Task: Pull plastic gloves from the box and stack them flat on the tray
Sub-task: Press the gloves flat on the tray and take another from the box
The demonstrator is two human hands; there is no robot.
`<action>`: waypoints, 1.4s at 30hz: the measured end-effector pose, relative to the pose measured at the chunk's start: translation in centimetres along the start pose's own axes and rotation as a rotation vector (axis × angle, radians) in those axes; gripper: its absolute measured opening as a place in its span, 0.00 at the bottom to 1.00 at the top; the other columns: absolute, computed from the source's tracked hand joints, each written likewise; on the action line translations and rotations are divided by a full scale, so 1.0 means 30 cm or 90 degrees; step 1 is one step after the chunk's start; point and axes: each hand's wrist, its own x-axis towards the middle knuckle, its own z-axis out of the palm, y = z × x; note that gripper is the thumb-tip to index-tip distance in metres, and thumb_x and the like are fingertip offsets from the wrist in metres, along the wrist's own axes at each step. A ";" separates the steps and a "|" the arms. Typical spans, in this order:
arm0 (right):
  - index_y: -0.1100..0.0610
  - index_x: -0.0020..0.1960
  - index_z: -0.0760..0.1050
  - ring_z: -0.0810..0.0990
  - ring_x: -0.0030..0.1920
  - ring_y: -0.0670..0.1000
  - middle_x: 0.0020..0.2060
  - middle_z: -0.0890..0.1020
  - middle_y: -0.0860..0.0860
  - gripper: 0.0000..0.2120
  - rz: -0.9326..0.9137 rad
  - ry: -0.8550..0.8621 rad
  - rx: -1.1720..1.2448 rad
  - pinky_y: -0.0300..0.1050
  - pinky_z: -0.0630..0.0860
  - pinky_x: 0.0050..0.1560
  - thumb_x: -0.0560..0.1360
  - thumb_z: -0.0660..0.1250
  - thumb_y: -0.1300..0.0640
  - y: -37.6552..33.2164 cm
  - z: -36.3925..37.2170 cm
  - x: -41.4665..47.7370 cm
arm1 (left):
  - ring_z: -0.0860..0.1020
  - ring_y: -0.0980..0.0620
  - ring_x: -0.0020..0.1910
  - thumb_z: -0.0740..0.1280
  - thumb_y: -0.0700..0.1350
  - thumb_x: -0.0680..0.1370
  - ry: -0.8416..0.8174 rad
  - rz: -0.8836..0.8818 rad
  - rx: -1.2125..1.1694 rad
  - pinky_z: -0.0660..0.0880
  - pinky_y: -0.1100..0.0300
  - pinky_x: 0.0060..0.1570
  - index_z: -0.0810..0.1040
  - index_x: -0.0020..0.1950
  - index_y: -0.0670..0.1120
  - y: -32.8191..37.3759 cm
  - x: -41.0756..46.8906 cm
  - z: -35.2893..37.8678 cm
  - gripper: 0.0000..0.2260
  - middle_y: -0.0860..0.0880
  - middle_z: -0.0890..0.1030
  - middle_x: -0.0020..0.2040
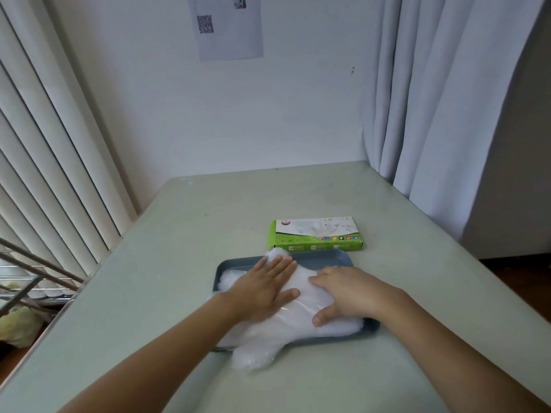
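– White wall (268, 114) at the back, with a paper sheet (226, 28) stuck on it. What else do you see?
– I see a pale table (298, 198) pushed up to that wall. Blinds (44, 129) stand on the left. A curtain (432, 99) hangs on the right and reaches the table's far right corner.
– Where are the gloves?
– I see the gloves (277, 332) in a soft white pile on the gray tray (328, 257), near the front middle of the table. The pile spills over the tray's near edge onto the table.
– And the hands?
– Both lie on the pile. The left hand (262, 287) is flat with straight fingers, pressing down. The right hand (348, 293) rests beside it, fingers loose and spread.
– Anything in the way?
– I see the green box (316, 235) lying flat just behind the tray. Wide table top shows to the left and right of the tray. Past the table's left edge are metal bars (29, 278) and a yellowish bag (18, 323) low down.
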 end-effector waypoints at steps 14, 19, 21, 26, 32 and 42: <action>0.52 0.46 0.82 0.79 0.43 0.42 0.42 0.83 0.43 0.07 0.009 0.177 0.347 0.36 0.74 0.47 0.71 0.73 0.49 0.126 -0.097 0.065 | 0.73 0.42 0.61 0.49 0.68 0.78 0.010 -0.205 -0.242 0.67 0.55 0.60 0.75 0.60 0.44 -0.182 0.027 -0.130 0.31 0.42 0.77 0.60; 0.53 0.46 0.79 0.76 0.45 0.47 0.42 0.78 0.46 0.11 0.050 0.337 0.310 0.34 0.69 0.43 0.66 0.78 0.56 0.236 -0.108 0.191 | 0.66 0.50 0.72 0.61 0.55 0.81 0.091 -0.208 -0.265 0.61 0.59 0.68 0.64 0.75 0.46 -0.197 0.127 -0.185 0.25 0.48 0.68 0.73; 0.54 0.49 0.80 0.75 0.47 0.48 0.45 0.76 0.48 0.15 0.056 0.344 0.293 0.39 0.69 0.47 0.65 0.78 0.53 0.265 -0.097 0.245 | 0.68 0.51 0.70 0.65 0.52 0.79 0.104 -0.202 -0.314 0.63 0.60 0.66 0.66 0.74 0.48 -0.188 0.186 -0.195 0.25 0.50 0.70 0.72; 0.53 0.48 0.82 0.74 0.46 0.47 0.44 0.76 0.47 0.17 0.054 0.370 0.259 0.42 0.70 0.47 0.65 0.76 0.43 0.273 -0.068 0.310 | 0.72 0.50 0.66 0.70 0.50 0.76 0.104 -0.180 -0.380 0.65 0.64 0.59 0.69 0.72 0.47 -0.148 0.308 -0.193 0.26 0.50 0.73 0.69; 0.57 0.42 0.84 0.78 0.43 0.48 0.41 0.81 0.50 0.06 0.028 0.459 0.343 0.38 0.72 0.47 0.75 0.69 0.58 0.282 -0.073 0.330 | 0.76 0.48 0.58 0.71 0.51 0.75 0.096 -0.158 -0.370 0.70 0.62 0.53 0.74 0.67 0.45 -0.123 0.390 -0.158 0.23 0.49 0.79 0.60; 0.59 0.41 0.78 0.77 0.42 0.41 0.37 0.82 0.46 0.06 0.026 0.636 0.470 0.26 0.68 0.41 0.77 0.66 0.61 0.263 -0.192 0.240 | 0.77 0.51 0.58 0.73 0.48 0.74 0.113 -0.137 -0.393 0.66 0.70 0.49 0.77 0.63 0.45 -0.125 0.392 -0.137 0.19 0.51 0.79 0.58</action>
